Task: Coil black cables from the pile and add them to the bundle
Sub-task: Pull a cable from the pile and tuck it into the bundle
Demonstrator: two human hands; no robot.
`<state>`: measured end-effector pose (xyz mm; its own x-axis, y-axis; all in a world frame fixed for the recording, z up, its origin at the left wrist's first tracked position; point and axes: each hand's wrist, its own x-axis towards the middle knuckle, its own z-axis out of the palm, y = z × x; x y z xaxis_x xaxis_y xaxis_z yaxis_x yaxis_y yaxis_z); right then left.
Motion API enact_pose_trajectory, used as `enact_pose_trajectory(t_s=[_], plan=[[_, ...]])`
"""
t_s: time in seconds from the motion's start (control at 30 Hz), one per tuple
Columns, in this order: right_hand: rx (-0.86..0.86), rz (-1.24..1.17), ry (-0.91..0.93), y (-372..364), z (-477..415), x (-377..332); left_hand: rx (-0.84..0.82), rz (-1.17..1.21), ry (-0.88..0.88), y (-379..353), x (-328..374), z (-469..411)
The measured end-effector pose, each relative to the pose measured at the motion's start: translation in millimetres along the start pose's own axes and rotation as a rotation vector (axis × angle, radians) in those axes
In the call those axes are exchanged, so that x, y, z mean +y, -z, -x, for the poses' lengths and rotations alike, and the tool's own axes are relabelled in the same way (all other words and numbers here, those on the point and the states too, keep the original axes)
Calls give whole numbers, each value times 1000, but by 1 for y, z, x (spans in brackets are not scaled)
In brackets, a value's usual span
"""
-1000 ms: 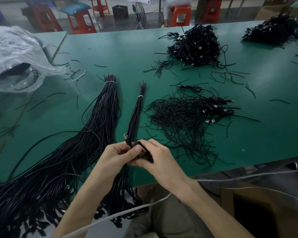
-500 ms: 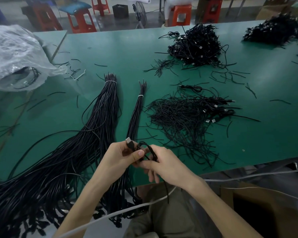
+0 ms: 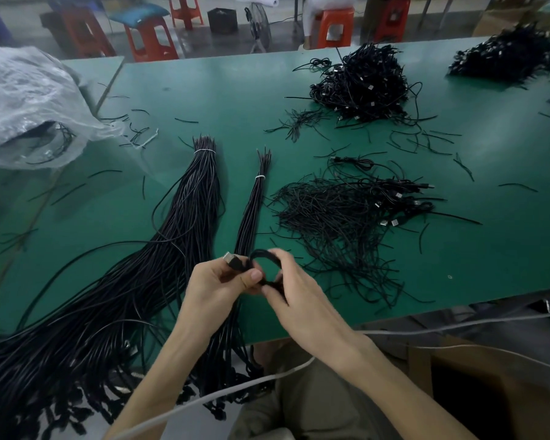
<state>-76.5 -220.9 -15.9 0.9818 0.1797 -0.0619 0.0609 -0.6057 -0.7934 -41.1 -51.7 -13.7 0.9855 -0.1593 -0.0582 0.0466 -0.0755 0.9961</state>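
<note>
Cable (image 3: 265, 254), black, bent into a small loop and held in the air over the near part of the green table (image 3: 204, 90) — gripped by both hands. Left hand (image 3: 216, 281) clamped on the stretch just behind the metal USB plug (image 3: 227, 257), thumb pressed down, plug poking out past the fingers. Right hand (image 3: 299, 290) curled round the other side of the loop, slightly blurred.

Directly beyond the hands, thin bundle (image 3: 251, 211) of straight black cables lying lengthwise on the table, bound by a white tie near its far end, its near end hanging off the table edge. Just to its left, thick bundle (image 3: 197, 198), also tied in white at the far end, fanning wide toward the near left corner.

To the right of the thin bundle, loose pile (image 3: 340, 217) of tangled black cables with metal plugs showing. Farther back, a denser heap (image 3: 362, 84), and another heap (image 3: 502, 55) at the far right. Short black offcuts scattered across the surface.

At far left, crumpled clear plastic bag (image 3: 23, 103). Near the lap, white cord (image 3: 223, 395) — and a cardboard box (image 3: 489, 392) at lower right. Beyond the table, orange stools (image 3: 150, 36) and a floor fan (image 3: 258, 23).
</note>
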Motion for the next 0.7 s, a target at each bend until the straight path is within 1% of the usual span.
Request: enact_pose_trajectory(t_s=[0.07, 0.17, 0.33, 0.4, 0.5, 0.6, 0.63, 0.7], plan=[[99, 143, 66, -5, -1, -1, 80, -24, -30, -5, -3, -1], [138, 360, 107, -6, -2, 2, 112, -67, -31, -12, -10, -2], [36, 532, 132, 3, -4, 8, 37, -29, 68, -11, -16, -5], [-7, 579, 151, 5, -5, 10, -8, -107, 71, -6, -15, -8], [-75, 612, 208, 7, -5, 13, -136, -272, 33, 7, -10, -14], [-87, 647, 255, 9, -4, 16, -254, -317, 54, 16, -2, -17], [-80, 653, 265, 10, -5, 16, -271, -353, 57, 19, 0, -18], [-72, 662, 271, 14, -8, 16, -248, -539, 0, 24, 3, -21]])
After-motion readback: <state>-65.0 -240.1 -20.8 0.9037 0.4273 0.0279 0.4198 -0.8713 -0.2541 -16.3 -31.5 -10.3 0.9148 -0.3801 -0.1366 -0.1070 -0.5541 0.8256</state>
